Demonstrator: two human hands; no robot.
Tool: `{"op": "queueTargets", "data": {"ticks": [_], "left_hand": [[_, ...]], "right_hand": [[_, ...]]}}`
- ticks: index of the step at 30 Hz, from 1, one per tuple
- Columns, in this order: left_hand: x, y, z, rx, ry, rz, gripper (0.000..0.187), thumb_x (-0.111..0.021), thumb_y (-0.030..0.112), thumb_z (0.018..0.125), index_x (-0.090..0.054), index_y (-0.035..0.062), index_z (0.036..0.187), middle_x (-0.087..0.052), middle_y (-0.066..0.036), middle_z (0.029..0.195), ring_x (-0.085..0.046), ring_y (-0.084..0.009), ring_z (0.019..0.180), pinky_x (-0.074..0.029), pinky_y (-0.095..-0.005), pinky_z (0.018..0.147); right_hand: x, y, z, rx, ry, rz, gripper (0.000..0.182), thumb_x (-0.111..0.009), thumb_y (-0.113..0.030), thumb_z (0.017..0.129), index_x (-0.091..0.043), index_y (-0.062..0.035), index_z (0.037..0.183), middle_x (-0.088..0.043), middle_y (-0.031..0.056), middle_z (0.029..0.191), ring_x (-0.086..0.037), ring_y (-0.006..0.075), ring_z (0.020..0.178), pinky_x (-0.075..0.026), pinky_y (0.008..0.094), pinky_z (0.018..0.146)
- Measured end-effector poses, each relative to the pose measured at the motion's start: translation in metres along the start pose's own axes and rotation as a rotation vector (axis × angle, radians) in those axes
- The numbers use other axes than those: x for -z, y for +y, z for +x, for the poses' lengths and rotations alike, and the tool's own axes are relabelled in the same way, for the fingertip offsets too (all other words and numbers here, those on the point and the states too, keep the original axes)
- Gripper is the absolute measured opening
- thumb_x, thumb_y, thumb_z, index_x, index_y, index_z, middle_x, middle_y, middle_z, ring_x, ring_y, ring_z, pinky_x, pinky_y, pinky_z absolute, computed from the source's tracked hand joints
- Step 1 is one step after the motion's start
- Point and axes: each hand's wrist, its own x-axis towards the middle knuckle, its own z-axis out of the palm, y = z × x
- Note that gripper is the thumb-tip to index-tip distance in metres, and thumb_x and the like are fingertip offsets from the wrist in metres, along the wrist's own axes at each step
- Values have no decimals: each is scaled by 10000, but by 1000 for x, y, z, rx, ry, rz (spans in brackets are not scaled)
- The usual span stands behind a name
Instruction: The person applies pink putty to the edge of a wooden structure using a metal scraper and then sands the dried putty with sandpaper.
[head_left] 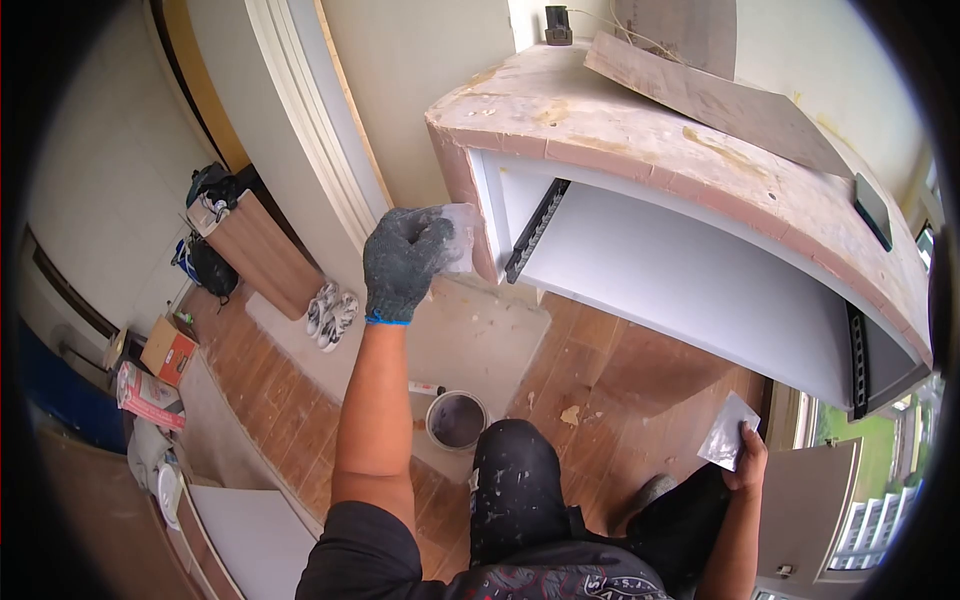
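At the near left corner of a curved cabinet with a pink-edged, stained top and a white inside (pixel 690 270), a pale, translucent, smeared flat piece (pixel 459 236) is being pinched between the thumb and fingers of the left hand (pixel 402 262), which is being covered by a dark grey, dusty glove with a blue cuff. The translucent piece is being held up beside the cabinet's pink edging (pixel 484 215); whether the two are touching cannot be told. Low on the right, near the right knee, a thin, clear, shiny rectangular sheet (pixel 728 432) is being gripped by the bare right hand (pixel 747 468), its thumb being laid over the sheet's face. Inside the cabinet, a black metal slide rail (pixel 538 230) is being carried by the left wall, and a second one (pixel 857 358) by the right. On the top, a long, thin, curved brown board (pixel 710 105) is being supported, with a dark, flat rectangular object (pixel 873 212) lying near its right end. Below the left forearm, a round tub (pixel 430 428) of grey contents is being kept on a pale sheet (pixel 490 335) over the brown plank floor (pixel 585 335). Farther left, patterned black-and-white shoes (pixel 332 316) are being left beside a tall wood-grain box (pixel 262 250).
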Motion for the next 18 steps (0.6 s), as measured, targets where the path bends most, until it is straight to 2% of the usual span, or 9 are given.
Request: {"op": "queueTargets", "data": {"ticks": [4, 5, 9, 12, 15, 18], "left_hand": [[25, 2, -6, 69, 55, -88, 199, -727, 85, 867, -648, -36, 1004, -700, -84, 895, -672, -147, 778, -568, -293, 704], [25, 8, -13, 126, 32, -261, 193, -725, 73, 864, -644, -32, 1005, -699, -83, 906, -670, -145, 794, -562, -291, 736], [14, 15, -14, 61, -33, -282, 241, -749, 80, 853, -631, -55, 1015, -722, -118, 900, -688, -144, 776, -571, -287, 698], [2, 11, -3, 93, -91, -282, 246, -745, 113, 859, -640, -54, 1005, -732, -114, 907, -693, -149, 770, -572, -296, 697], [-5, 1, 7, 62, -83, -198, 270, -734, 149, 866, -649, -52, 1026, -732, -123, 877, -703, -167, 770, -570, -310, 713], [7, 4, 8, -120, -47, 222, 199, -730, 85, 865, -655, -37, 1002, -704, -98, 909, -690, -153, 799, -564, -293, 752]], "right_hand": [[-2, -2, -2, 18, -15, 12, 500, -612, -247, 967, -498, 32, 1366, -652, 141, 1213, -670, 265, 1075, -534, 407, 958], [-2, -2, 0, 20, -20, 19, 503, -613, -246, 967, -497, 32, 1369, -651, 140, 1215, -669, 265, 1078, -533, 408, 960], [-5, -2, -1, 1, -22, 19, 511, -615, -246, 965, -493, 33, 1374, -651, 140, 1219, -666, 265, 1086, -529, 410, 968], [-4, -1, -1, 12, -11, 18, 510, -617, -245, 964, -494, 32, 1374, -651, 140, 1218, -666, 263, 1085, -528, 409, 969], [-5, -2, -3, 28, 1, 16, 499, -614, -240, 965, -499, 32, 1367, -653, 137, 1211, -667, 261, 1076, -530, 405, 962], [3, -1, -3, 15, 11, 19, 478, -608, -236, 967, -510, 30, 1352, -656, 132, 1202, -669, 258, 1064, -532, 404, 953]]}}
